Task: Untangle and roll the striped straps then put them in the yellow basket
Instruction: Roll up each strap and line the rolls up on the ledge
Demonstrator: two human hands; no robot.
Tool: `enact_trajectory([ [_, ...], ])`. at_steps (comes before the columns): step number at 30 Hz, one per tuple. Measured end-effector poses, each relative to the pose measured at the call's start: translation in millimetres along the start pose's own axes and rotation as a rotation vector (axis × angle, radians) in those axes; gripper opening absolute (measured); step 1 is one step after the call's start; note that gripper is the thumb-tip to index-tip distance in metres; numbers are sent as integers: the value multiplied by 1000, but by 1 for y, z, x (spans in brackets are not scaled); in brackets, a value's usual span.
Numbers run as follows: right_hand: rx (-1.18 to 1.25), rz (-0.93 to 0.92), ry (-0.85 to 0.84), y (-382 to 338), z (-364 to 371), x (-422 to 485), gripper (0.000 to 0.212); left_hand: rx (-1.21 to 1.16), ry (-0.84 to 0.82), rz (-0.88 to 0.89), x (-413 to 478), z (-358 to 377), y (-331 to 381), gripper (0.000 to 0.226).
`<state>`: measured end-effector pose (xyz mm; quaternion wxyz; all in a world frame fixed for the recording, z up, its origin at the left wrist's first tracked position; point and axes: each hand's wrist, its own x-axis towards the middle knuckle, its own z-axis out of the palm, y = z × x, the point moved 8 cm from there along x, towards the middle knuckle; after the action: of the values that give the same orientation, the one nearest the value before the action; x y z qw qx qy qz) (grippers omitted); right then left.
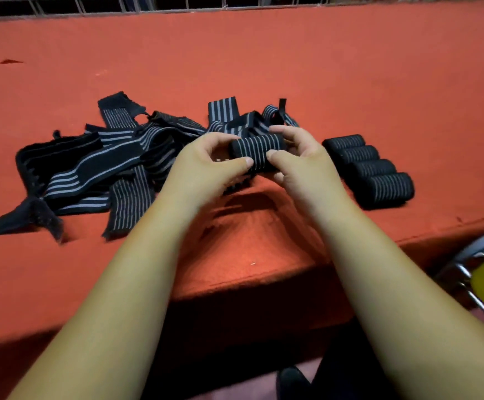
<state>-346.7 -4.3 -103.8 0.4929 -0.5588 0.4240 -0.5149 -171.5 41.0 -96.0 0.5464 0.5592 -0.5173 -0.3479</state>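
Above the red table (pixel 264 67) — both hands (pixel 206 166) grip 1 rolled strap (pixel 256 150).

Rolled strap (pixel 256 151) between both hands

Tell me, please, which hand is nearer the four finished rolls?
Right. The right hand is just left of the four finished rolls; the left hand is farther left, beyond the held roll.
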Motion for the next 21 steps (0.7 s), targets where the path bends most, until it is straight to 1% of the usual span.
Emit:
enact_trajectory([
  [2,-10,42,42,1,-23,7,46,8,-27,-11,6,24,6,31],
  [4,-69,53,78,-2,-47,18,45,-22,-58,-45,18,48,8,30],
  [6,-179,51,107,-7,-71,31,42,-15,-111,-70,37,77,10,32],
  [9,-327,61,146,-13,-101,56,47,13,-145,-78,65,114,13,35],
  [14,-511,72,132,-12,-137,113,48,72,-143,-68,114,156,11,32],
  [19,-701,60,88,-7,-156,157,47,100,-148,-81,163,187,-1,32],
  [21,-736,55,83,-2,-161,168,47,110,-148,-91,178,197,-7,32],
])
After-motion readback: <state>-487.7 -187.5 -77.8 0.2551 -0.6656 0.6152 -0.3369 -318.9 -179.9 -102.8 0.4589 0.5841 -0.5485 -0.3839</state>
